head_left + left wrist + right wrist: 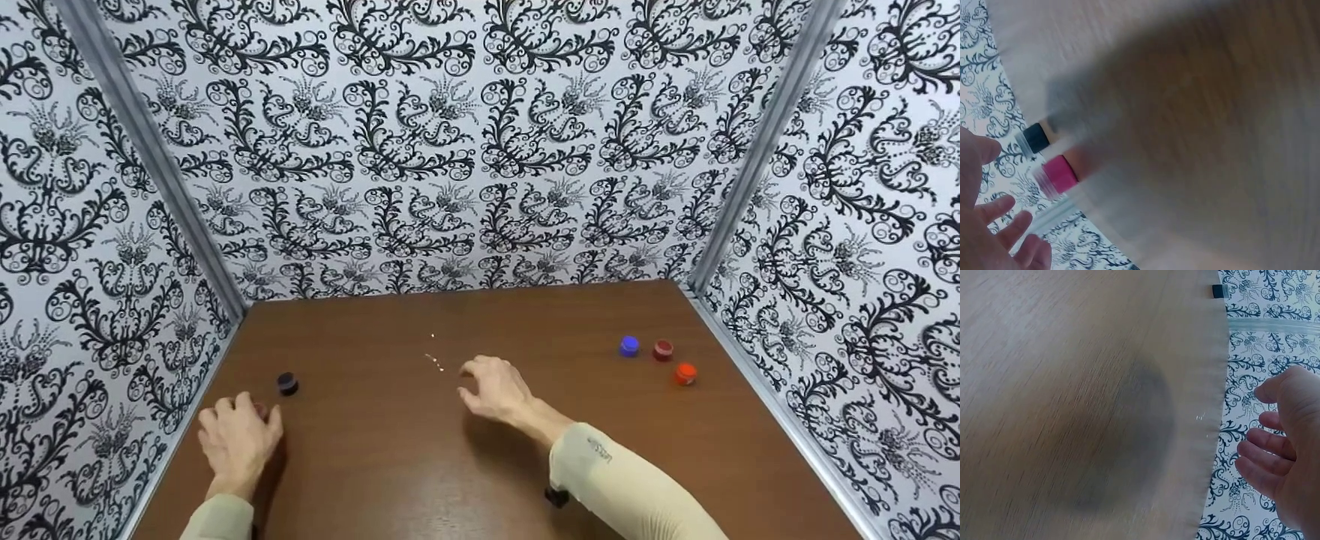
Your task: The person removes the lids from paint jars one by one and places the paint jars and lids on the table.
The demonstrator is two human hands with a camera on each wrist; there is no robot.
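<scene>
Left hand (236,436), fingers spread, gripping nothing, at the small pink cylindrical jar with a clear plastic-looking end (1060,174) on the counter's (375,457) left, gap probably there to clear its sides. Jar stands axis vertical, clear end up, squat black cylindrical jar (287,383) just beside. Right hand (495,388) hangs mid-counter, fingers loosely bent, empty.

Scroll-patterned walls (420,150), grey posts (761,150), brown tabletop (390,465)

In the head view, the left grip (238,437) mostly hides a pink jar (1060,175); pale specks (440,369) are indistinct.
</scene>
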